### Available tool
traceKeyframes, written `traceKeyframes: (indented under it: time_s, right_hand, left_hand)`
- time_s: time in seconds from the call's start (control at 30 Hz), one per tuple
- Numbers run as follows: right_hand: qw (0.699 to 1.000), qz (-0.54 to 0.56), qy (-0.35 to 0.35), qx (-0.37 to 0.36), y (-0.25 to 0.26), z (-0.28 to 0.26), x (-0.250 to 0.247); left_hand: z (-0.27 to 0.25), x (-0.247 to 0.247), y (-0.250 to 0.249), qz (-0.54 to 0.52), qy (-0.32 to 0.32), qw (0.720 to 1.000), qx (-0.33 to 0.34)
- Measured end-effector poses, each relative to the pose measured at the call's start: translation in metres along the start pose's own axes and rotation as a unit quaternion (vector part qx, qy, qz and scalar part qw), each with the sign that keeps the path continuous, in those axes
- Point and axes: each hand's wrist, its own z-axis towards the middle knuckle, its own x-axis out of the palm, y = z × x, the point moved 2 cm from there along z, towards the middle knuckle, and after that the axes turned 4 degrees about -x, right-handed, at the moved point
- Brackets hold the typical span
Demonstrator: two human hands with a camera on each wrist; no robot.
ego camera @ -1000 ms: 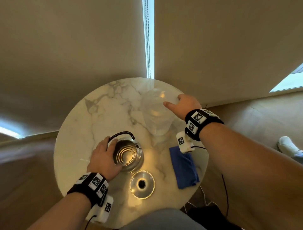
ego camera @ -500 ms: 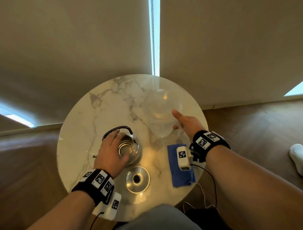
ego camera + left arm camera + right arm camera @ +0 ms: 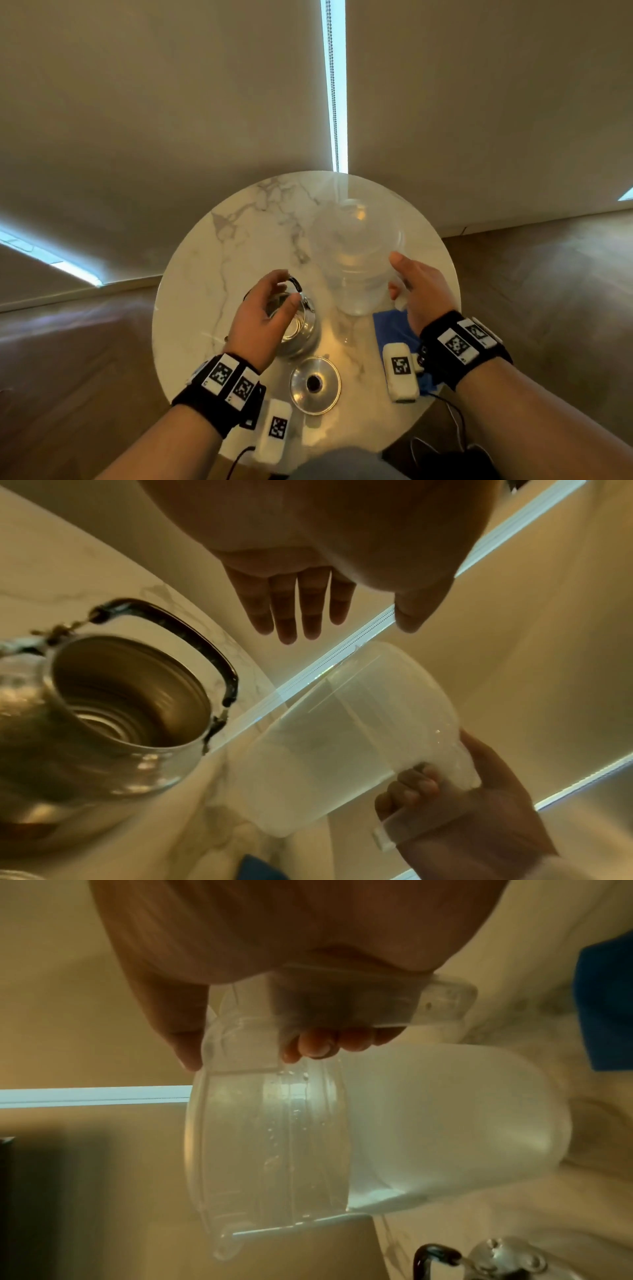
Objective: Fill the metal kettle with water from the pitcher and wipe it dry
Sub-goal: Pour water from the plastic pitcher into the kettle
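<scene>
Fingers of the right hand (image 3: 260, 969) now curl round the pitcher's handle (image 3: 342, 1007); half a second ago they only reached beside it. Pitcher (image 3: 356, 263) sits just right of the kettle (image 3: 294, 325). Left hand (image 3: 260, 318) has lifted off the kettle, fingers (image 3: 294, 607) straight, together, holding nothing. Lid (image 3: 315, 385) lies just in front of the kettle, so the pour looks ready to start.

Left hand (image 3: 308, 561) hovered open above the lidless kettle (image 3: 113, 710), while the right hand (image 3: 455, 813) gripped the pitcher (image 3: 342, 737) handle.
</scene>
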Motion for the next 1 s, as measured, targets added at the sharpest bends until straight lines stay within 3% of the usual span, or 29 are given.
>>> traceKeyframes:
  time_s: [0.1, 0.2, 0.3, 0.43, 0.5, 0.83, 1.0]
  right_hand:
    - [1.000, 0.014, 0.012, -0.015, 0.016, -0.027, 0.006]
    - [0.999, 0.036, 0.021, -0.017, 0.025, -0.056, 0.017]
    - [0.999, 0.029, 0.026, -0.029, 0.029, -0.087, 0.031]
    - [0.998, 0.060, 0.014, -0.018, 0.025, -0.127, 0.047]
    - [0.997, 0.078, 0.002, -0.004, 0.019, -0.143, 0.051]
    - [0.994, 0.053, -0.071, 0.061, -0.006, -0.182, 0.067]
    - [0.994, -0.014, -0.059, 0.091, -0.006, -0.177, 0.071]
  left_hand:
    - [0.004, 0.004, -0.007, -0.078, 0.044, 0.996, -0.010]
    - [0.004, 0.005, -0.015, -0.240, 0.106, 0.964, -0.044]
    - [-0.008, 0.000, -0.022, -0.264, 0.149, 0.952, -0.036]
    - [-0.026, -0.005, 0.001, -0.326, 0.211, 0.920, -0.058]
    - [-0.034, -0.008, 0.016, -0.317, 0.227, 0.918, -0.067]
    - [-0.063, -0.006, 0.055, -0.305, 0.226, 0.917, -0.123]
    - [-0.068, 0.001, 0.076, -0.323, 0.224, 0.893, -0.220]
